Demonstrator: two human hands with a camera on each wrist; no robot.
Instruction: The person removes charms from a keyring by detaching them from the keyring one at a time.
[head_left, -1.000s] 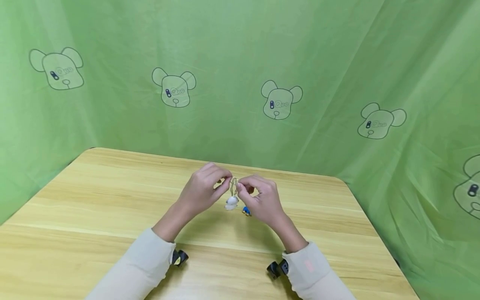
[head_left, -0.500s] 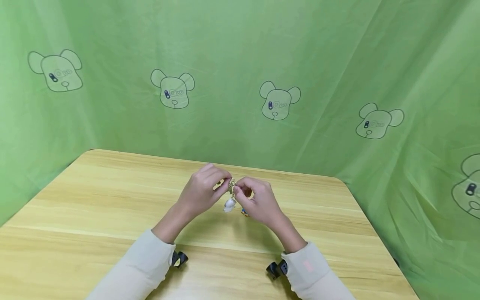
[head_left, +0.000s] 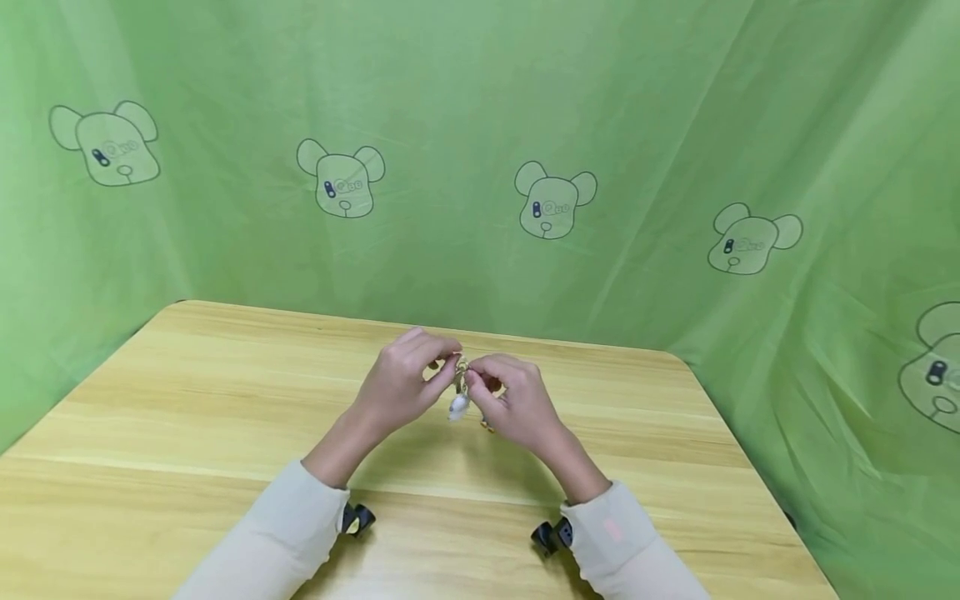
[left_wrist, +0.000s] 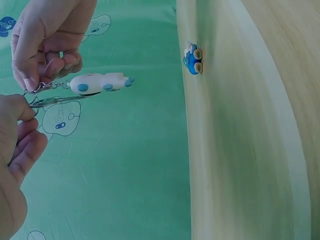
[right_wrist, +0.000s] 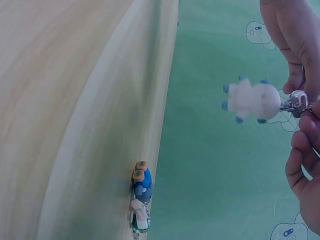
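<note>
Both hands meet above the table at a keychain with a small white animal figure (head_left: 459,407). The figure has blue feet and hangs from a short metal chain (left_wrist: 52,85). My left hand (head_left: 401,379) pinches the metal ring (left_wrist: 31,99) between thumb and index finger. From the other side, my right hand (head_left: 521,400) pinches the ring where the chain joins it. Slim metal pieces (left_wrist: 62,100) hang alongside the white figure; their kind is too small to tell. In the right wrist view, fingers partly hide the ring and a shiny metal fitting (right_wrist: 298,103).
Below the right hand, a blue figure (right_wrist: 142,180) with orange feet lies on the wooden table (head_left: 187,400), with a whitish and green part and a bit of chain beside it. A green curtain (head_left: 450,250) with bear-head outlines hangs behind the table's far edge.
The right hand has shifted slightly left, closer to the left hand. The white figure has turned and hangs narrower, and the longer loop of chain has drawn up. The blue figure is more covered.
</note>
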